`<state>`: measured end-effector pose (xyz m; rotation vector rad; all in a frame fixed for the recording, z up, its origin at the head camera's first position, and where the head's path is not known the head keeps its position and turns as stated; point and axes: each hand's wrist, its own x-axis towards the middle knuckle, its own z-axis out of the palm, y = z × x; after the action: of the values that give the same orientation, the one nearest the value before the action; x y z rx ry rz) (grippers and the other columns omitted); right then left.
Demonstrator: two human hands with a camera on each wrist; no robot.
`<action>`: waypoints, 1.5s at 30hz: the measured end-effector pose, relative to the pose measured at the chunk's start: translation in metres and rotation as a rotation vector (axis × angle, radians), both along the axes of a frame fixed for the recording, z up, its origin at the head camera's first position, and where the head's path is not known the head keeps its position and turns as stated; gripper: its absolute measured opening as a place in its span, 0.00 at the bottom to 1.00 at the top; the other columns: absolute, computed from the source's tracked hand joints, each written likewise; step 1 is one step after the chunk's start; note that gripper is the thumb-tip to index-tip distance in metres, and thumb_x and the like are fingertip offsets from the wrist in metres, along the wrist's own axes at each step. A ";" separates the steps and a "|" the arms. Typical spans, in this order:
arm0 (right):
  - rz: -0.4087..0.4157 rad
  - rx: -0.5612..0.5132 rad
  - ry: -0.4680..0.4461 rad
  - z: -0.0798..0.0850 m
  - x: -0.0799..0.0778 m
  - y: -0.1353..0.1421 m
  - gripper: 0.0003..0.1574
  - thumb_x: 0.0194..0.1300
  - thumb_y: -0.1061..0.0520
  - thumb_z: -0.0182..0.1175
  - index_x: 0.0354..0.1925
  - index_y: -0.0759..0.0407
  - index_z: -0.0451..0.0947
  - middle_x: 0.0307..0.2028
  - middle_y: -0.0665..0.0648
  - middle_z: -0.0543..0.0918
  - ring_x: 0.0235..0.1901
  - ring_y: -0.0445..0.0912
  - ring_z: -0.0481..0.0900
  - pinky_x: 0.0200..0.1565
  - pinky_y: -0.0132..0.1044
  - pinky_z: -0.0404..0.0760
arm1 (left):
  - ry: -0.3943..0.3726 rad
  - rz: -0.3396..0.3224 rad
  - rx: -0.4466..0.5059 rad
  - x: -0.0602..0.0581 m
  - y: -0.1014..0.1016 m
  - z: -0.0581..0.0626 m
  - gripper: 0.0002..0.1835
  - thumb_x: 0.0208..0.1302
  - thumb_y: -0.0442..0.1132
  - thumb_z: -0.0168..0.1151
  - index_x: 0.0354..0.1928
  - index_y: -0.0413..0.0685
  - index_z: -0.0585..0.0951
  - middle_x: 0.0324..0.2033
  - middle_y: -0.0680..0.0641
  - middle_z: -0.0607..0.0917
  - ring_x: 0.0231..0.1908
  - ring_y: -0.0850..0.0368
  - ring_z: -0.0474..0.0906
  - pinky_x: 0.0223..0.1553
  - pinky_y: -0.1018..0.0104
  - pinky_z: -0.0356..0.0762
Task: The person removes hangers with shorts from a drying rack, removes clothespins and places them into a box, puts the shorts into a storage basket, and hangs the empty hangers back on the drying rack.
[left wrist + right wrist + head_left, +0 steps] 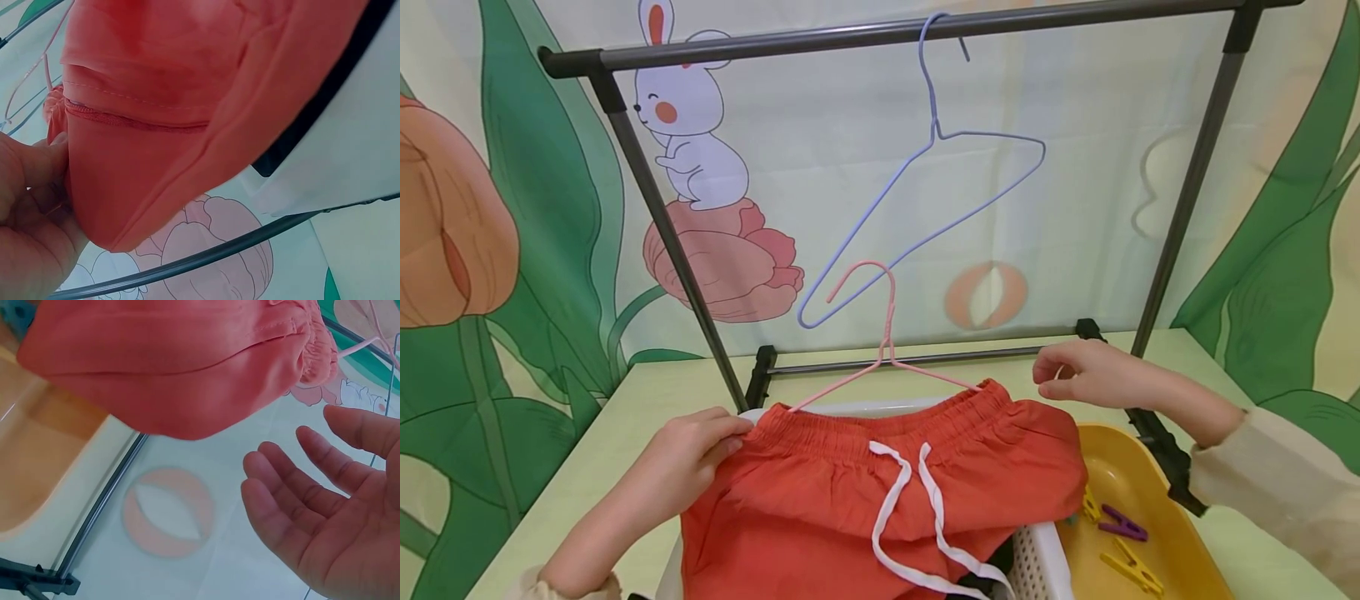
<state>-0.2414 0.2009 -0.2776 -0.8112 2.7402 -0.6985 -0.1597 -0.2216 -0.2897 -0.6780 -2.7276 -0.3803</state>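
Observation:
Red shorts (850, 500) with a white drawstring (891, 500) lie over a white basket, a pink hanger (889, 333) set inside their waistband. The hanger's hook points up, off the rack. At the waistband's left end my left hand (688, 454) pinches the cloth between thumb and fingers; the left wrist view shows the thumb on the red fabric (137, 169). My right hand (1090, 375) is held just off the waistband's right end, touching nothing. In the right wrist view its fingers (281, 462) are loosely bent, apart from the shorts.
A blue hanger (865, 221) hangs from the dark clothes rack's top bar (820, 37). Right of the white basket (1043, 562), a yellow tray (1180, 550) holds several clothespins, among them a purple clothespin (1123, 523). A printed curtain (850, 108) stands behind.

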 end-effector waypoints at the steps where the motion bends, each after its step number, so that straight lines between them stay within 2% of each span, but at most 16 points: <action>1: -0.001 -0.008 0.001 0.000 0.000 -0.001 0.08 0.59 0.57 0.56 0.37 0.59 0.74 0.35 0.54 0.79 0.36 0.45 0.76 0.36 0.36 0.78 | 0.006 -0.004 0.000 0.000 0.000 0.000 0.10 0.50 0.28 0.62 0.35 0.45 0.82 0.25 0.57 0.79 0.28 0.63 0.76 0.31 0.70 0.77; 5: 0.024 -0.051 0.010 0.000 0.000 -0.007 0.09 0.59 0.57 0.57 0.38 0.59 0.75 0.35 0.54 0.79 0.36 0.44 0.76 0.37 0.35 0.77 | 0.031 -0.023 0.003 0.000 -0.001 -0.001 0.10 0.50 0.27 0.62 0.35 0.45 0.82 0.25 0.58 0.78 0.27 0.64 0.75 0.31 0.70 0.76; 8: 0.046 -0.089 -0.016 0.000 0.000 -0.011 0.09 0.58 0.57 0.57 0.38 0.59 0.74 0.35 0.53 0.79 0.36 0.44 0.76 0.37 0.33 0.76 | 0.041 -0.033 0.008 0.000 -0.002 -0.001 0.10 0.50 0.27 0.62 0.35 0.46 0.82 0.25 0.58 0.79 0.27 0.64 0.75 0.31 0.70 0.76; 11: 0.051 -0.123 -0.072 0.001 0.001 -0.015 0.10 0.59 0.57 0.57 0.39 0.60 0.74 0.34 0.53 0.79 0.36 0.43 0.76 0.37 0.34 0.77 | 0.043 -0.036 0.014 0.000 -0.002 -0.001 0.10 0.50 0.27 0.62 0.36 0.46 0.82 0.26 0.58 0.79 0.27 0.64 0.75 0.30 0.71 0.76; 18: 0.008 -0.187 -0.229 0.000 -0.001 -0.022 0.12 0.60 0.55 0.55 0.42 0.61 0.72 0.36 0.55 0.78 0.35 0.45 0.76 0.40 0.37 0.79 | 0.080 -0.038 0.021 0.001 -0.003 -0.002 0.11 0.49 0.27 0.62 0.36 0.47 0.82 0.25 0.59 0.78 0.27 0.65 0.74 0.30 0.71 0.76; 21: 0.000 -0.199 -0.264 -0.003 -0.004 -0.022 0.13 0.60 0.55 0.56 0.42 0.60 0.72 0.36 0.55 0.78 0.36 0.45 0.76 0.41 0.37 0.79 | 0.096 -0.036 0.021 0.001 -0.003 -0.003 0.11 0.49 0.27 0.63 0.36 0.47 0.82 0.26 0.59 0.79 0.28 0.65 0.74 0.30 0.70 0.76; 26: 0.034 -0.233 -0.310 -0.006 -0.008 -0.022 0.16 0.60 0.54 0.56 0.43 0.63 0.71 0.37 0.57 0.79 0.36 0.45 0.76 0.40 0.36 0.78 | 0.098 -0.026 0.023 0.003 -0.002 -0.002 0.12 0.49 0.27 0.63 0.36 0.48 0.82 0.26 0.59 0.79 0.29 0.65 0.74 0.31 0.70 0.77; 35: 0.087 -0.223 -0.344 -0.011 -0.006 -0.025 0.15 0.59 0.55 0.57 0.43 0.63 0.72 0.33 0.55 0.80 0.33 0.45 0.75 0.36 0.34 0.76 | 0.162 -0.061 0.042 0.002 -0.004 -0.005 0.13 0.46 0.26 0.64 0.35 0.48 0.82 0.27 0.60 0.79 0.28 0.66 0.73 0.29 0.72 0.76; 45: 0.120 -0.227 -0.408 -0.012 -0.001 -0.025 0.15 0.60 0.56 0.56 0.44 0.63 0.71 0.33 0.54 0.78 0.31 0.45 0.73 0.31 0.31 0.75 | 0.146 -0.050 0.036 0.003 -0.004 -0.005 0.12 0.47 0.26 0.64 0.35 0.48 0.82 0.27 0.59 0.79 0.29 0.64 0.75 0.30 0.71 0.77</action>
<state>-0.2428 0.1756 -0.2897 -0.7688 2.2586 -1.0339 -0.1571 -0.2259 -0.2948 -0.7358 -2.5642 -0.3748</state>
